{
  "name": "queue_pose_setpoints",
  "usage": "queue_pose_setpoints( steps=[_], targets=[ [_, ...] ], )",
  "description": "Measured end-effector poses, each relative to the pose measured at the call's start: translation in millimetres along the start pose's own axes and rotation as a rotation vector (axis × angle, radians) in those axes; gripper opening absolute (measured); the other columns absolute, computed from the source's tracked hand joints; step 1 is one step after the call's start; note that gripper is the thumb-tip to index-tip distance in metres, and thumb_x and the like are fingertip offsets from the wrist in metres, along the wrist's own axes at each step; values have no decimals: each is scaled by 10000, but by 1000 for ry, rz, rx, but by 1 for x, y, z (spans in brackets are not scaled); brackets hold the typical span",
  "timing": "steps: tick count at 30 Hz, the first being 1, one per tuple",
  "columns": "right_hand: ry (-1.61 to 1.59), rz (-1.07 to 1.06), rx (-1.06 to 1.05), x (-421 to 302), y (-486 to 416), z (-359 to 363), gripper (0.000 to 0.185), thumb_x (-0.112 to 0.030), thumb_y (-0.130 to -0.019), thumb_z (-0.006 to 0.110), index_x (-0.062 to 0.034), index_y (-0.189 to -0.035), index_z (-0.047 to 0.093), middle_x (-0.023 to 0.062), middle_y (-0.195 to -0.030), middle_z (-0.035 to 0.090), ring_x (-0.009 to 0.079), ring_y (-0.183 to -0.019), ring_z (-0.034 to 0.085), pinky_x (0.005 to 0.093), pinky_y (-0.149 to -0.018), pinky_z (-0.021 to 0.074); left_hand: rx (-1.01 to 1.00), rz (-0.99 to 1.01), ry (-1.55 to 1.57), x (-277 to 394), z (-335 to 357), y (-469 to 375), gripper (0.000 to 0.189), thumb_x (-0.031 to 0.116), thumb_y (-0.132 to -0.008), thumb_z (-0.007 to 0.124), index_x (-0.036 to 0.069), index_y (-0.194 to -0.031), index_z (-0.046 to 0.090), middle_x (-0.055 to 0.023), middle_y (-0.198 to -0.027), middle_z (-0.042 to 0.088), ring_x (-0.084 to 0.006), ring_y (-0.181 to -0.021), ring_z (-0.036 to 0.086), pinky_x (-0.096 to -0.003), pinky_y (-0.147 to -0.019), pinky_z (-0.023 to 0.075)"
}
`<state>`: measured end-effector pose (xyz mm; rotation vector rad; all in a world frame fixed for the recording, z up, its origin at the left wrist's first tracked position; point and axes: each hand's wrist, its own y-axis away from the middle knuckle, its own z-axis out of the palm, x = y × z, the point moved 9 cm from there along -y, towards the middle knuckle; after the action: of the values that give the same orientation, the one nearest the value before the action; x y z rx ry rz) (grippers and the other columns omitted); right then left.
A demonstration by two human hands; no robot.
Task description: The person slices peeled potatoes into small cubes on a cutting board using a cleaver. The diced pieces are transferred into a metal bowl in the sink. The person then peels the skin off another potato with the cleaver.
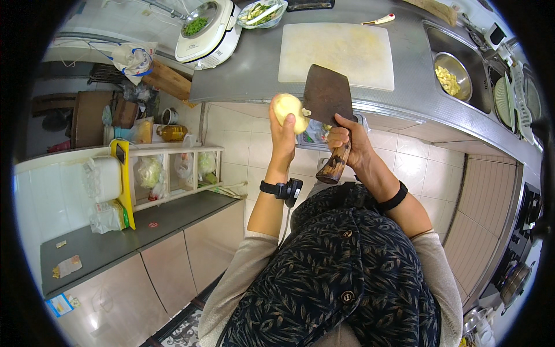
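My left hand (pixel 282 138) grips a peeled, pale yellow potato (pixel 288 109), held up just before the counter's front edge. In my right hand (pixel 352 141) is a cleaver with a dark, stained blade (pixel 328 93) and a worn wooden handle (pixel 334 164). The lower left edge of the blade is close to the potato's right side, where a small pale piece (pixel 306 112) sits between them. Whether the edge touches the potato I cannot tell. Beyond the blade a white cutting board (pixel 336 52) lies on the metal counter, its near edge partly covered by the blade.
A white rice cooker (pixel 206 45) and a bowl of cut vegetables (pixel 260 19) stand at the back left. A peeler-like tool (pixel 379 19) lies behind the board. In the sink (pixel 442 37), a steel bowl (pixel 466 78) holds yellow pieces. A bin (pixel 310 141) stands below the counter edge.
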<state>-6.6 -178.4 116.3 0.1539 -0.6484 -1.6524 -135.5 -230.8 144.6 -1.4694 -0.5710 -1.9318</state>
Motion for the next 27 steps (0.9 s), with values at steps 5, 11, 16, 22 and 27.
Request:
queue_pose_setpoints(
  steps=[5, 11, 16, 22, 27],
  targets=[
    [157, -96, -35, -16, 3, 14, 489, -315, -1040, 498, -167, -586, 394, -36, -478, 364, 90, -411, 331, 257, -443, 343, 56, -232, 462, -35, -10, 8, 575, 513, -1008, 455, 59, -1361, 441, -133, -1226, 583, -268, -1125, 595, -436, -990, 495],
    [572, -407, 200, -56, 17, 9, 401, -270, -991, 586, -141, -643, 433, -1, -531, 383, 147, -465, 399, 333, -474, 396, 167, -403, 743, -37, -26, 8, 629, 596, -954, 479, 69, -1293, 543, -154, -1248, 602, -336, -1203, 559, -473, -970, 505],
    [891, -685, 306, -74, 23, 8, 337, -228, -945, 651, -55, -672, 558, 56, -509, 510, 167, -402, 486, 327, -397, 418, -8, -544, 1113, -29, 11, 9, 697, 657, -934, 492, 73, -1314, 532, -171, -1291, 580, -320, -1191, 576, -440, -922, 541],
    [1034, -740, 275, -73, 20, 9, 306, -231, -957, 652, -66, -714, 566, 35, -560, 536, 143, -425, 507, 298, -420, 421, 67, -554, 1042, -39, 22, 3, 798, 689, -870, 569, 34, -1323, 519, -210, -1318, 560, -360, -1223, 537, -481, -995, 507],
    [1136, -811, 305, -83, 29, 17, 377, -244, -959, 632, -53, -644, 549, 44, -529, 530, 150, -410, 497, 307, -413, 400, 185, -588, 864, -57, 15, 5, 699, 633, -932, 526, 38, -1298, 518, -225, -1298, 564, -374, -1206, 548, -486, -1015, 499]
  ],
)
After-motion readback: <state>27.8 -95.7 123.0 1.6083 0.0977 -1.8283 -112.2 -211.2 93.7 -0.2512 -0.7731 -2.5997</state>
